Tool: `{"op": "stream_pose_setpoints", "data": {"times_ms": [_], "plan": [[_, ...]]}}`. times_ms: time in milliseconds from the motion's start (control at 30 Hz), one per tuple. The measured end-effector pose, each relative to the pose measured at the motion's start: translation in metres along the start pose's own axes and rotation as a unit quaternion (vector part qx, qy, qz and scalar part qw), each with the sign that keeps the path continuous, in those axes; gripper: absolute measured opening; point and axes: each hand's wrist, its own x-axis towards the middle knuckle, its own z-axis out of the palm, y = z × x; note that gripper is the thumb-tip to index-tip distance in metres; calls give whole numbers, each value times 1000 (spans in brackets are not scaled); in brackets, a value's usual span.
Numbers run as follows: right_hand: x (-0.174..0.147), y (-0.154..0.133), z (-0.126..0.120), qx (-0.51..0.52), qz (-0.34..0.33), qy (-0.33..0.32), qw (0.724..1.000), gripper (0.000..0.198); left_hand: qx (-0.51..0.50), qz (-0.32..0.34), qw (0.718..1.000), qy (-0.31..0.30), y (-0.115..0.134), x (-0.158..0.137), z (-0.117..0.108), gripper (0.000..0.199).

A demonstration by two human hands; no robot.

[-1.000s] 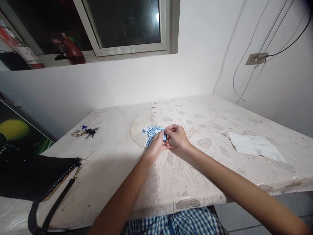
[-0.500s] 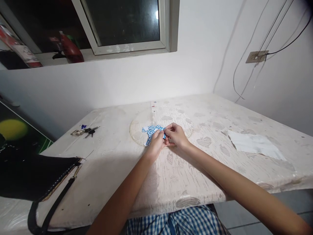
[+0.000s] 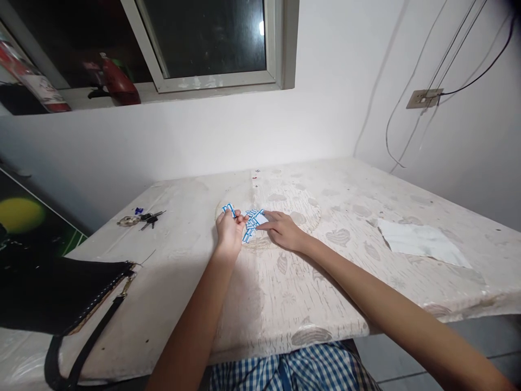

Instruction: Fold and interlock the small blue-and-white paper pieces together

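My left hand [image 3: 230, 229] is closed on a few small white paper cutouts with blue print [image 3: 229, 209], raised just left of the pile. The loose pile of blue-and-white paper cutouts [image 3: 251, 225] lies on the patterned tablecloth, between my two hands. My right hand [image 3: 284, 229] reaches into the pile's right side. Its index finger and thumb are stretched and apart, with a whitish piece [image 3: 261, 218] showing between them. Whether the fingertips grip that piece is hard to make out.
Keys [image 3: 150, 218] with a keychain lie at the left, near a black bag [image 3: 61, 293] with a strap. A torn white paper [image 3: 421, 241] rests at the right. Behind the tablecloth-covered table [image 3: 325, 293] stand a wall and a window [image 3: 211, 38]. Cables hang from a wall outlet [image 3: 423, 99].
My hands were together over the pile's right side. My left hand has moved left with cutouts in it, and my right hand has lowered its fingers onto the pile.
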Motion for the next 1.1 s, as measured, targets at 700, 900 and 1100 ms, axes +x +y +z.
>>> {"op": "stream_pose_setpoints", "data": {"times_ms": [700,900,1100], "plan": [[-2,-3,5,-53,-37,-6,998,39,11,-14,1000,-18,-2,-6,2,18],[0,-3,2,-37,-59,3,998,36,17,-17,999,-21,-2,-5,2,17],[-2,-7,-12,17,1,29,999,31,15,-27,999,-19,-1,-5,2,17]]}}
